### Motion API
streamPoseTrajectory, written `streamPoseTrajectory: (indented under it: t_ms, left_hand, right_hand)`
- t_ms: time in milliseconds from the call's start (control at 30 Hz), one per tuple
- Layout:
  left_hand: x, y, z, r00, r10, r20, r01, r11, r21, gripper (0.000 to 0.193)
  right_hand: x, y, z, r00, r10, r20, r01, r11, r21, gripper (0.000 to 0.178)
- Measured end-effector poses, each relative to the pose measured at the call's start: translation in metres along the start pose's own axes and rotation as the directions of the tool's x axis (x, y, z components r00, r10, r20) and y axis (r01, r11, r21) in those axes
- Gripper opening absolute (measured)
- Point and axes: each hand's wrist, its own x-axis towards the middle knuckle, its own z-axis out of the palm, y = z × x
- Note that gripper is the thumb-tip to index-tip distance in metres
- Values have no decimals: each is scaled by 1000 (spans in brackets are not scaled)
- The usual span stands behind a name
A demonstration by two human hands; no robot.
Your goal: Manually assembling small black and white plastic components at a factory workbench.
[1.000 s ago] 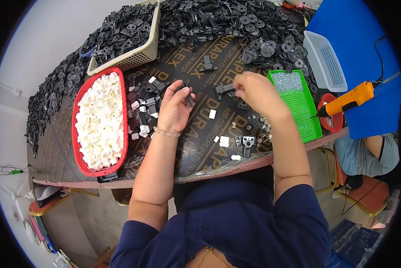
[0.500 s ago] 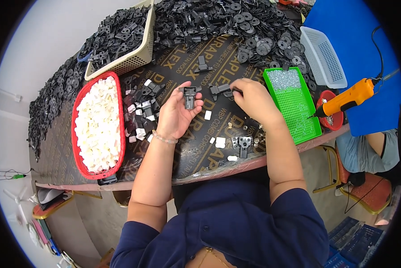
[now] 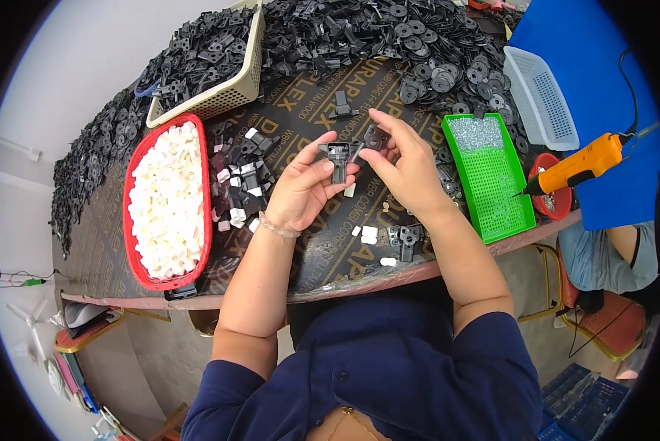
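Hands draw together above the white block

A second ago the black housing (image 3: 338, 167) was edge-on in the left hand (image 3: 300, 189); now its hollow side faces up. The left fingers have slid across and partly cover the white block (image 3: 350, 191). The right hand (image 3: 409, 165) has come in nearer that block, its thumb now just beside the housing.

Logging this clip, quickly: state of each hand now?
Left hand: closed, holding a black T-shaped part.
Right hand: closed, holding a small dark part.
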Motion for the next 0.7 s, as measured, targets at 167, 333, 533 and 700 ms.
streamPoseTrajectory:
  t_ms: [167, 333, 533, 700]
  left_hand:
    - [2, -7, -12, 1000, 11, 27, -9, 997, -75, 36]
    - [2, -11, -18, 999, -2, 40, 5, 996, -88, 27]
    - [0, -14, -13, 998, 10, 57, -1, 990, -144, 31]
    - [-1, -18, -5, 988, 156, 21, -155, 947, 282, 45]
  right_hand:
    - [0, 0, 1, 972, -173, 157, 184, 981, -54, 49]
    - [1, 3, 5, 937, -284, 202, 309, 945, -105, 47]
    - [0, 6, 6, 915, -365, 171, 396, 892, -218, 48]
    - [4, 11, 2, 920, -350, 173, 385, 889, -246, 43]
